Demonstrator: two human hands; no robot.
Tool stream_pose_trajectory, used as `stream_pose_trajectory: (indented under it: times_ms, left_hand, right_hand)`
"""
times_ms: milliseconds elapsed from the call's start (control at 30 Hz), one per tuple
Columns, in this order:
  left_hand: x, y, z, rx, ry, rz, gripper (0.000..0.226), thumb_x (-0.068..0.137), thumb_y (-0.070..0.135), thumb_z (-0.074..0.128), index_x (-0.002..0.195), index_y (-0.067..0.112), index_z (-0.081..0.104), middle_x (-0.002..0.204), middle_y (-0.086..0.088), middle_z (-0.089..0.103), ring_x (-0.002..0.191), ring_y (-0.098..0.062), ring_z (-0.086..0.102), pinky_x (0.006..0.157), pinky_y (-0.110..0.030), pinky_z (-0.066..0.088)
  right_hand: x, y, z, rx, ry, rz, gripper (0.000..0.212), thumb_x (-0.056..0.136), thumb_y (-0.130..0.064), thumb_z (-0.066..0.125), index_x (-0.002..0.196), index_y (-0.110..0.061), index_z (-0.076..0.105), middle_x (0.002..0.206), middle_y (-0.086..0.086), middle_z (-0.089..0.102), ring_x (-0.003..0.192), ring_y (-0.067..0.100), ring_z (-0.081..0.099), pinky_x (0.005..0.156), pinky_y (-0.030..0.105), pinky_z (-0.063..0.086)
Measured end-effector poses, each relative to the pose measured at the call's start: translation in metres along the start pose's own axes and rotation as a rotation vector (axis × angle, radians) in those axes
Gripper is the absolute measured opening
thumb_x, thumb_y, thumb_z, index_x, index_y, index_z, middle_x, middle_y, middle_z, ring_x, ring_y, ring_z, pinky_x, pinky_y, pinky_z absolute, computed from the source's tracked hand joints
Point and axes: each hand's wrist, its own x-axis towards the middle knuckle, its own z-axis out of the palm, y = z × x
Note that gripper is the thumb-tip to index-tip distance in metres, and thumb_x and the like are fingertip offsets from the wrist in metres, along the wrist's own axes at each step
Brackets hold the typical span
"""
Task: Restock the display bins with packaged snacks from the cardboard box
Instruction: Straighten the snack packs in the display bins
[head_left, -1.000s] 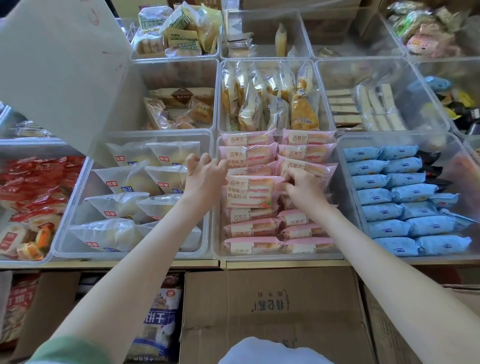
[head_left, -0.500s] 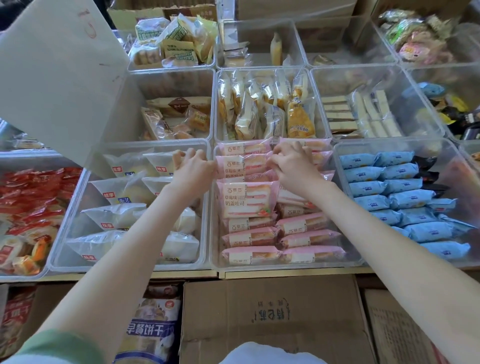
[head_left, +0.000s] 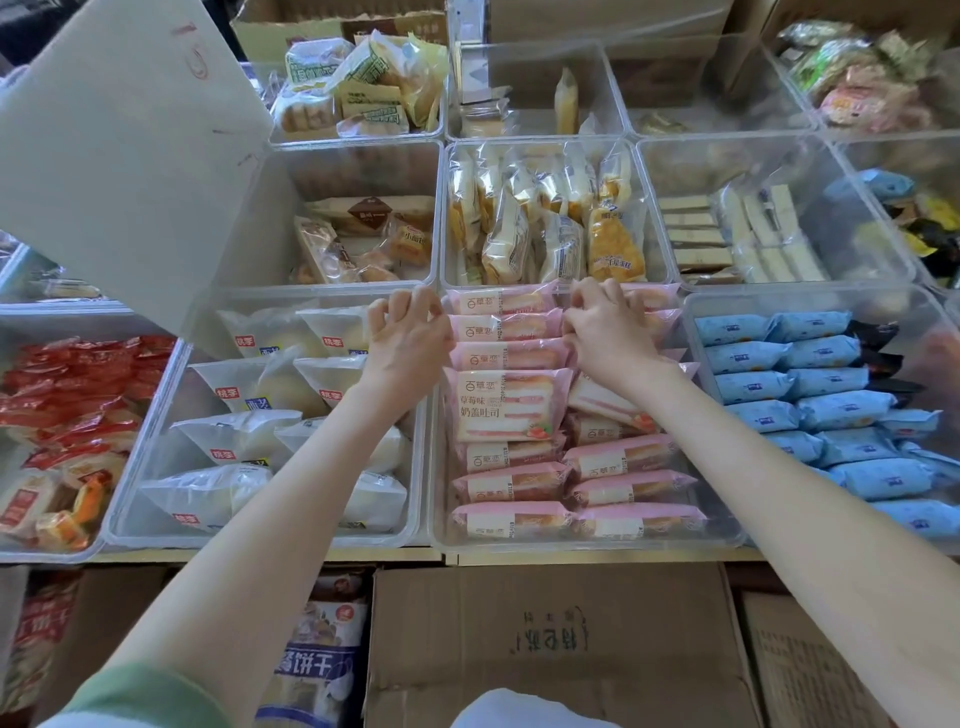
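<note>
— What is the biggest thing you see from the head view?

— Nearest me, a closed cardboard box (head_left: 545, 639) sits below the counter (head_left: 363, 555) edge, with more cartons either side of it. At the far left, a grey board (head_left: 119, 156) leans over the bins and hides part of two of them.

— And on the counter?

— Rows of clear bins, side by side. The pink bin (head_left: 587, 544) is in the near row, middle, straight ahead of me. Left of it is a bin of white triangular packs (head_left: 249, 384), and further left are red packs (head_left: 67, 384). To its right lie blue packs (head_left: 831, 384). Behind it stands a bin of yellow bread packs (head_left: 545, 228).

— Where are the snacks you are working on?

— The pink snack packs (head_left: 506, 405) fill the pink bin in two columns, most of them on edge. One lies flat, face up, in the left column.

— Anything in my way?

— My own forearms cross the near bins, and the right one covers part of the right column.

— The hands?

— My right hand (head_left: 605, 332) is at the far end of the right column, fingers curled down and gripping the top edges of the pink snack packs there. My left hand (head_left: 408, 343) is over the wall between the white bin and the pink bin, fingers curled tight, just beside the left column. I cannot tell whether it holds anything.
</note>
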Motion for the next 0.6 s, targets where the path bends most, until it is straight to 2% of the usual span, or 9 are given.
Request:
stream_pose_trajectory:
  times_ms: [133, 233, 367, 500, 600]
  left_hand:
    - [-0.001, -0.001, -0.003, -0.03, -0.057, -0.047, 0.016, 0.092, 0.021, 0.053, 0.105, 0.023, 0.062, 0.119, -0.002, 0.038, 0.112, -0.025, 0.03, 0.093, -0.036, 0.016]
    - [-0.002, 0.011, -0.014, -0.071, -0.042, -0.061, 0.033, 0.088, 0.011, 0.048, 0.119, 0.02, 0.054, 0.121, -0.006, 0.039, 0.114, -0.027, 0.034, 0.094, -0.039, 0.023]
    - [-0.004, 0.043, -0.027, -0.22, 0.063, 0.076, 0.027, 0.094, 0.018, 0.046, 0.117, 0.023, 0.059, 0.114, -0.004, 0.048, 0.113, -0.024, 0.039, 0.094, -0.038, 0.023]
    - [0.001, 0.078, -0.023, -0.305, 0.051, 0.178, 0.026, 0.099, 0.022, 0.043, 0.112, 0.023, 0.066, 0.112, -0.004, 0.054, 0.113, -0.024, 0.043, 0.094, -0.04, 0.024]
    - [0.011, 0.101, -0.015, -0.291, 0.009, 0.177, 0.025, 0.099, 0.021, 0.044, 0.113, 0.024, 0.065, 0.115, -0.004, 0.052, 0.114, -0.024, 0.042, 0.093, -0.038, 0.023]
  right_hand:
    - [-0.004, 0.002, 0.004, 0.092, 0.052, -0.052, 0.019, 0.093, -0.02, 0.052, 0.102, -0.008, 0.064, 0.126, 0.006, 0.048, 0.121, 0.027, 0.032, 0.094, 0.038, 0.023]
    - [-0.014, 0.014, -0.002, 0.221, 0.095, -0.045, 0.02, 0.094, -0.023, 0.053, 0.107, -0.013, 0.064, 0.126, 0.002, 0.052, 0.123, 0.024, 0.034, 0.095, 0.036, 0.022]
    - [-0.042, 0.05, -0.006, 0.249, 0.248, 0.08, 0.017, 0.092, -0.014, 0.054, 0.103, -0.014, 0.067, 0.115, 0.002, 0.06, 0.111, 0.027, 0.044, 0.084, 0.029, 0.018]
    - [-0.071, 0.084, -0.004, 0.159, 0.145, 0.265, 0.017, 0.091, -0.013, 0.053, 0.097, -0.013, 0.069, 0.117, 0.003, 0.056, 0.113, 0.027, 0.04, 0.084, 0.03, 0.018]
    - [-0.083, 0.098, 0.001, 0.143, 0.059, 0.294, 0.019, 0.092, -0.015, 0.051, 0.103, -0.018, 0.067, 0.121, 0.002, 0.052, 0.117, 0.025, 0.036, 0.087, 0.031, 0.017]
